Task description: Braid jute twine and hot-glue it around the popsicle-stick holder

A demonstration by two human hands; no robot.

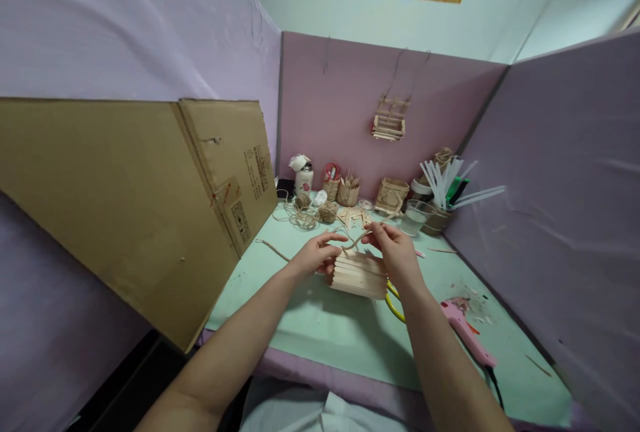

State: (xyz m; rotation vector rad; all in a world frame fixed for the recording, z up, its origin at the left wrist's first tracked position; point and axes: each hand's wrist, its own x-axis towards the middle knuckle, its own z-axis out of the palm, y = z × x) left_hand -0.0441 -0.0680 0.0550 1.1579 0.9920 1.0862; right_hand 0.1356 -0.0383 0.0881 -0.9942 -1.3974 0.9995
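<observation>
Head view: a small basket of wooden sticks [359, 277] sits on the green mat [320, 325], and a length of twine [356, 239] could slip free if either pinch loosens, or the glued sticks could come apart under too hard a pull. The left hand [316, 257] rests against the basket's left end, fingers curled on the twine. The right hand [395, 252] seems to pinch the twine above the basket's right end, though its fingertips are small here. A pink glue gun [467, 332] lies nearby.
</observation>
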